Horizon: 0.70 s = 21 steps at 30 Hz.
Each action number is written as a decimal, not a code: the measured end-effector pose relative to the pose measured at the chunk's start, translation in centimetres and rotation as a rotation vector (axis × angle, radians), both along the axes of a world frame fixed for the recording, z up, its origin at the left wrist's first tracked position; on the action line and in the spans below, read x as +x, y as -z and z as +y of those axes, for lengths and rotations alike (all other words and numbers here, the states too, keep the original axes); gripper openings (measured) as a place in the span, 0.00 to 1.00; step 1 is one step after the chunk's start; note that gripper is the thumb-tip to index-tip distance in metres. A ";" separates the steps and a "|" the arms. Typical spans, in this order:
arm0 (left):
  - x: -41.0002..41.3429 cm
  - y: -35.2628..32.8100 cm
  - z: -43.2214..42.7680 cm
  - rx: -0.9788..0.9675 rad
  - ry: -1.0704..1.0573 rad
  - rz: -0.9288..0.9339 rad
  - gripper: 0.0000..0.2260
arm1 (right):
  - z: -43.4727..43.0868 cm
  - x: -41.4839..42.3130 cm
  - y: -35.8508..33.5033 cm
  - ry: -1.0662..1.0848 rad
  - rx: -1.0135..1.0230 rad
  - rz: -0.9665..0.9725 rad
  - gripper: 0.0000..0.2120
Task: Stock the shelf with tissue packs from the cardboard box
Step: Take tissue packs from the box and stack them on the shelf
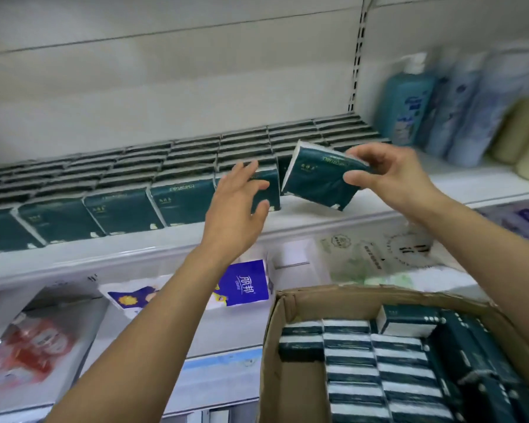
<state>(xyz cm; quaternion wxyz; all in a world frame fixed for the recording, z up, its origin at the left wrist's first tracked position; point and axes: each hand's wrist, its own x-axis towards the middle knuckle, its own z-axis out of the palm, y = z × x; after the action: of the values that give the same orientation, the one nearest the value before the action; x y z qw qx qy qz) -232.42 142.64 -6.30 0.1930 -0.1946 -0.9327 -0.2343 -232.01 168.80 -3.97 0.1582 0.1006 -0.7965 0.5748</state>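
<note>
My right hand pinches a dark green tissue pack, tilted, just above the front of the white shelf at the right end of the row. My left hand is spread, its fingers touching the last standing green pack in the front row. Rows of the same green packs fill the shelf to the left and behind. The cardboard box at the lower right holds several more green packs.
Blue and cream bottles stand on the shelf to the right of the tissue rows. Below, a lower shelf carries blue-and-white tissue packs, a red-printed bag and clear-wrapped packs. A slotted upright divides the back panel.
</note>
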 end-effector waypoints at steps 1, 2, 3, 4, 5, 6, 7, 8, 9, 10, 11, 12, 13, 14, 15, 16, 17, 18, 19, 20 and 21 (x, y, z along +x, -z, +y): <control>-0.5 -0.2 0.0 -0.059 -0.012 -0.002 0.16 | -0.2 -0.9 -0.1 0.011 0.038 0.009 0.14; -0.9 -0.3 0.0 -0.105 -0.022 -0.008 0.15 | -0.5 -1.7 0.0 0.016 0.093 0.015 0.14; -1.2 -0.3 -0.1 -0.137 -0.034 -0.019 0.15 | -0.6 -2.4 0.2 0.018 0.165 0.019 0.15; -1.4 -0.3 0.0 -0.157 -0.047 -0.038 0.15 | -0.7 -2.9 0.5 0.017 0.236 0.017 0.15; -1.6 -0.2 0.0 -0.168 -0.059 -0.053 0.16 | -0.7 -3.4 0.8 0.022 0.286 0.008 0.15; -1.6 -0.1 0.0 -0.170 -0.069 -0.062 0.16 | -0.8 -3.8 1.2 0.036 0.309 -0.001 0.15; -1.7 0.0 0.1 -0.164 -0.076 -0.067 0.17 | -0.9 -4.2 1.5 0.054 0.315 -0.005 0.15; -1.7 0.0 0.1 -0.154 -0.080 -0.067 0.17 | -1.0 -4.6 1.7 0.076 0.317 0.000 0.15; -1.7 0.0 0.2 -0.145 -0.083 -0.068 0.17 | -1.2 -4.9 1.9 0.102 0.332 0.012 0.15; -1.7 0.1 0.2 -0.138 -0.086 -0.069 0.17 | -1.4 -5.3 2.1 0.127 0.358 0.030 0.15; -1.8 0.1 0.2 -0.131 -0.088 -0.071 0.17 | -1.6 -5.5 2.2 0.148 0.380 0.052 0.14; -1.8 0.1 0.2 -0.121 -0.088 -0.073 0.17 | -1.8 -5.8 2.4 0.166 0.389 0.074 0.14; -1.9 0.2 0.2 -0.108 -0.088 -0.074 0.17 | -2.0 -6.0 2.5 0.181 0.392 0.093 0.13; -1.9 0.2 0.2 -0.096 -0.087 -0.077 0.17 | -2.1 -6.1 2.7 0.193 0.393 0.109 0.13; -1.9 0.2 0.2 -0.085 -0.086 -0.082 0.17 | -2.2 -6.2 2.9 0.204 0.392 0.123 0.13; -2.0 0.2 0.2 -0.075 -0.087 -0.086 0.17 | -2.2 -6.2 3.1 0.211 0.390 0.132 0.13; -2.0 0.3 0.3 -0.068 -0.090 -0.087 0.17 | -2.3 -6.1 3.2 0.213 0.392 0.137 0.13; -2.0 0.3 0.3 -0.060 -0.097 -0.083 0.17 | -2.4 -5.9 3.3 0.215 0.395 0.145 0.14; -1.9 0.4 0.3 -0.048 -0.103 -0.070 0.16 | -2.4 -5.6 3.4 0.221 0.399 0.163 0.15; -1.8 0.5 0.4 -0.028 -0.104 -0.050 0.16 | -2.4 -5.3 3.5 0.239 0.403 0.191 0.16; -1.6 0.7 0.4 0.003 -0.099 -0.023 0.16 | -2.4 -4.9 3.7 0.269 0.405 0.229 0.15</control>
<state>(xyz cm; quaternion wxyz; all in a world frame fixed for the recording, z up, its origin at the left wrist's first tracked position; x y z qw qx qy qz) -233.99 143.06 -6.99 0.1940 -0.1455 -0.9430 -0.2281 -236.96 166.35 -7.64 0.2989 0.0875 -0.8784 0.3625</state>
